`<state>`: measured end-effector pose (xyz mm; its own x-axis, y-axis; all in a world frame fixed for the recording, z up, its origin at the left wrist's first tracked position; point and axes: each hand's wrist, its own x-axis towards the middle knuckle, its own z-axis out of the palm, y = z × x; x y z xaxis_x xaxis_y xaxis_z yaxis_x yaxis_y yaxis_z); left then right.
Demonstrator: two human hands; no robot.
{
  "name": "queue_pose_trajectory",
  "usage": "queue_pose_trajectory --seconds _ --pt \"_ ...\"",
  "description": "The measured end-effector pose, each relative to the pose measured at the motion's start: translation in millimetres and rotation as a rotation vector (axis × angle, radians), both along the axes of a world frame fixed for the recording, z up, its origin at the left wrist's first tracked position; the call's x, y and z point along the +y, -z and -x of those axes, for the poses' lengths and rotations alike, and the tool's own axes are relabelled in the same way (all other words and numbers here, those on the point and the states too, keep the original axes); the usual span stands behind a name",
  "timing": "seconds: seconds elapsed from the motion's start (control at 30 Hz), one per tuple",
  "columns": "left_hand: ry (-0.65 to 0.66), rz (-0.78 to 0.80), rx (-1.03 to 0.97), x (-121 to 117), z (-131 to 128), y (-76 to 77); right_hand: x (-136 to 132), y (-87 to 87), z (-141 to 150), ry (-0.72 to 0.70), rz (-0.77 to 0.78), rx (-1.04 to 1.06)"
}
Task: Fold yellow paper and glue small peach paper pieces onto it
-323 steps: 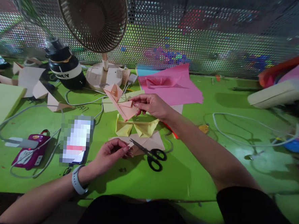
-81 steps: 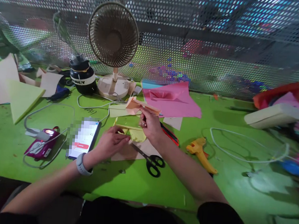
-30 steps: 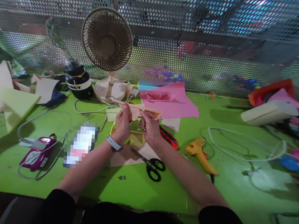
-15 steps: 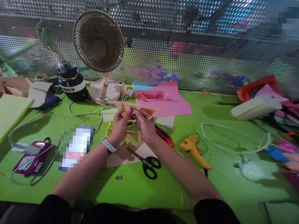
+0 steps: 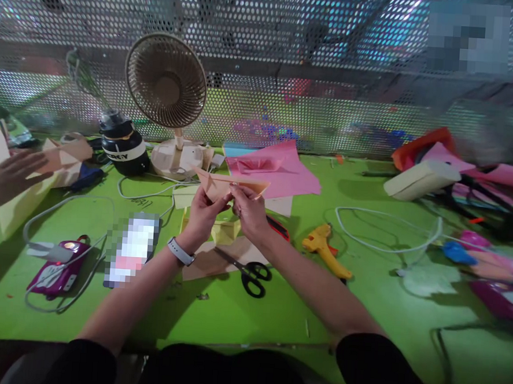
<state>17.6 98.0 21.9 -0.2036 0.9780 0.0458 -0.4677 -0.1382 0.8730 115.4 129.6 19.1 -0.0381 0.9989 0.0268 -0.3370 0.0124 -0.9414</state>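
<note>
With fingers clamped, your left hand (image 5: pixel 203 213) and right hand (image 5: pixel 250 212) are pinching a folded peach paper (image 5: pixel 211 187) near the folded yellow paper (image 5: pixel 225 233). Its long axis is running left to right, one tip pointing toward the fan base (image 5: pixel 165 161), the other right. Your left hand, earlier at the yellow paper, is now sharing the hold; a co-worker's hand (image 5: pixel 14 176) is appearing far left.
</note>
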Motion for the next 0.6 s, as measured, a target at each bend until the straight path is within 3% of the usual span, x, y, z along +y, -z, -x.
queue_pose_trajectory --seconds 0.6 --pt "0.035 0.027 0.023 -10.9 -1.1 3.9 -11.6 -5.9 1.7 0.061 0.011 0.024"
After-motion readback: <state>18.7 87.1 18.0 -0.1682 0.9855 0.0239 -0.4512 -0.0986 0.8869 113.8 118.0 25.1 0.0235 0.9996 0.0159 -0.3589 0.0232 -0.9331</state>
